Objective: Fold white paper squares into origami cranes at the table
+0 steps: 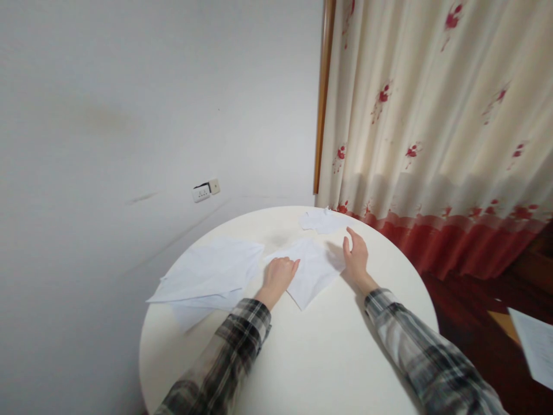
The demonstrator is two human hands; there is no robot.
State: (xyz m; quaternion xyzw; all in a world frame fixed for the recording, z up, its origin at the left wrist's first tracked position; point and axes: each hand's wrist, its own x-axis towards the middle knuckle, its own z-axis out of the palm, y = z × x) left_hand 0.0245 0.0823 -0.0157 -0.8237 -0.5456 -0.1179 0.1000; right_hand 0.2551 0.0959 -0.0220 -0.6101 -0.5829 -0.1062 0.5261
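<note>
A creased white sheet of paper (309,276) lies turned cornerwise on the round white table. My left hand (279,278) rests over its left corner, fingers curled under and thumb pointing right; what is inside the fingers is hidden. Just off the sheet's right corner is my right hand (356,258), with its thumb and curved fingers apart and nothing between them. To the left of my left hand, several overlapping white sheets (211,268) lie near the table's edge. A small crumpled or torn white piece of paper (322,221) lies farther back, beyond my hands.
The round table (315,363) stands close to a white wall (129,104) with a socket (201,193). Behind and to the right hangs a flowered curtain (427,115). At the lower right, a printed sheet (536,346) is seen over the dark floor (466,323).
</note>
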